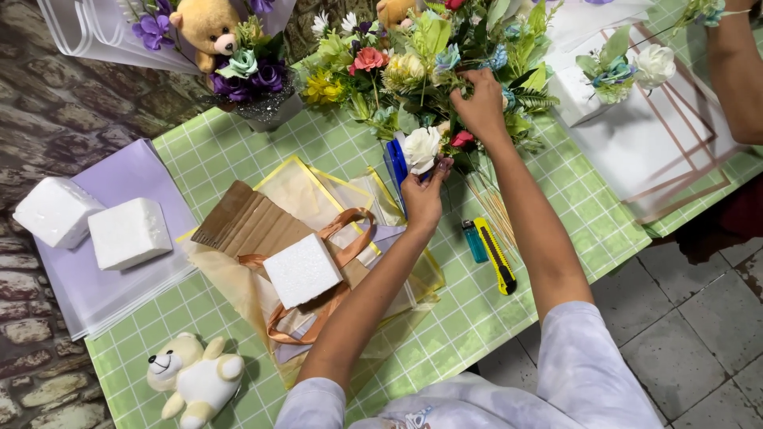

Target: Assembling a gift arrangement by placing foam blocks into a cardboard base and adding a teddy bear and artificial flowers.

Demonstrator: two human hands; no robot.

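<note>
Your pale sleeves sit lowest in view, both arms reaching up across a table covered in a green checked cloth. Your left hand is closed around the stem of a white artificial rose, holding it upright near the table's far edge. Your right hand is just beyond it, fingers curled into the base of a mixed flower bunch at that far edge; you cannot tell what it grips. Between your forearms lie a blue lighter and a yellow utility knife, side by side, with bare cloth around them down to the near edge. Left of your left arm, a white foam block rests on brown card and clear wrapping, circled by copper ribbon. Two more foam blocks sit on a lilac sheet overhanging the left edge. A cream teddy bear lies at the near left corner. Another person's arm shows at the far right corner.
</note>
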